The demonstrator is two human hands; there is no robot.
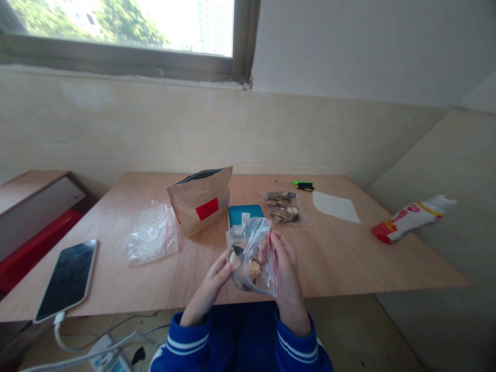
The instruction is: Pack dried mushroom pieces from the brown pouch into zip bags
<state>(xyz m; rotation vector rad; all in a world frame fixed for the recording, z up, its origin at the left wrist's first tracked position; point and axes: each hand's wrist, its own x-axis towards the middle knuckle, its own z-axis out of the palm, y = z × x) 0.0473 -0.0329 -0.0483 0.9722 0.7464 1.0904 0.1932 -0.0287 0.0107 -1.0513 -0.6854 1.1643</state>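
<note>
A clear zip-lock bag (251, 281) with a red seal strip hangs over the table's front edge, with a few brown, dark and pale dried pieces inside that look like dried mushrooms. My left hand (211, 281) pinches its left side, the thumb against the plastic by a pale piece. On the right, my right hand (289, 268) grips the red-sealed edge, its fingers partly behind the film. Just beyond the bag lies a flat teal object (236, 212) with a white label. A filled clear bag (284, 209) of similar dried pieces rests farther back on the right.
A brown paper pouch (189, 212) with a red label stands open, beside several clear plastic bags (151, 237). A phone (67, 279) on a cable lies left. Screwdrivers (304, 185), white paper (335, 206) and a tilted red-and-white bottle (411, 219) are on the right of the wooden table (333, 268).
</note>
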